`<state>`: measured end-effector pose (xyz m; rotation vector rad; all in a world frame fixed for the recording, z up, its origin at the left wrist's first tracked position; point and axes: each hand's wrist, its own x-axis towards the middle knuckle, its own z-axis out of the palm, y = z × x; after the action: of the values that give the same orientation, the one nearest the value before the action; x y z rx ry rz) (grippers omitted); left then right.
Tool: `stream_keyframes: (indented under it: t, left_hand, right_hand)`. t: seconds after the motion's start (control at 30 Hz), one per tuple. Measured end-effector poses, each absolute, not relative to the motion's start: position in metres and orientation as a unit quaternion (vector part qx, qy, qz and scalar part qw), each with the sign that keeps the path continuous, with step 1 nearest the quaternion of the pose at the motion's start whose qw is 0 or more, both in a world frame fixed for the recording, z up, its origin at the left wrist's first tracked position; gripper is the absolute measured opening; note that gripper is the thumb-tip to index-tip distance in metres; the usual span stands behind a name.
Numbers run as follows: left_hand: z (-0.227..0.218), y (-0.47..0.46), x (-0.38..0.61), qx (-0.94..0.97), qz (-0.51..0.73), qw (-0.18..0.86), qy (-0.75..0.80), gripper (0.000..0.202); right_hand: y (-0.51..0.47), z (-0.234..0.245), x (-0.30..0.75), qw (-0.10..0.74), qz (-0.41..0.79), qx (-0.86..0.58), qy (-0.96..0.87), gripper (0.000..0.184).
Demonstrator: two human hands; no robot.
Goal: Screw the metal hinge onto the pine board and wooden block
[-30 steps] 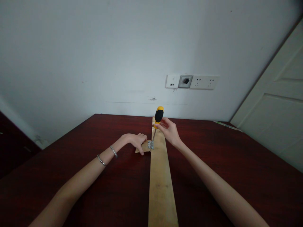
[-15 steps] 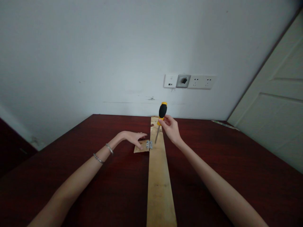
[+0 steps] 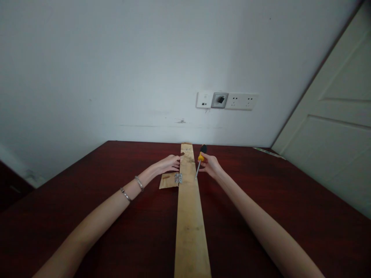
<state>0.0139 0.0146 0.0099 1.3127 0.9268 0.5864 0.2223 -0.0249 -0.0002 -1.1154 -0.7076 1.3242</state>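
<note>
A long wooden board (image 3: 189, 216) runs from the bottom of the view toward the wall. A metal hinge (image 3: 178, 178) joins its left edge to a small flat wooden piece (image 3: 168, 180). My right hand (image 3: 211, 166) is closed around a screwdriver (image 3: 201, 157) with a yellow and black handle, just right of the board. The screwdriver's shaft slants down, its tip at the board's right edge, level with the hinge. My left hand (image 3: 170, 163) has its fingers stretched out to the board's left edge, beyond the hinge. It grips nothing that I can see.
The dark red tabletop (image 3: 130, 231) spreads on both sides of the board and meets a pale wall (image 3: 145, 77). Wall sockets (image 3: 239, 101) sit above the table's far edge. A thin strip (image 3: 268, 153) lies at the back right, near a white door (image 3: 333, 123).
My left hand has lifted off the small wooden piece and moved farther along the board. The screwdriver has come down, tilted away from me, and shifted to the board's right edge.
</note>
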Motion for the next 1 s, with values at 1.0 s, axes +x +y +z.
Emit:
stream_keyframes:
  t: [1.0]
  left_hand:
    - [0.022,0.005,0.054,0.594,0.234,0.640,0.428,0.019]
  right_hand:
    - [-0.027,0.023,0.224,0.608,0.563,-0.469,-0.304,0.014]
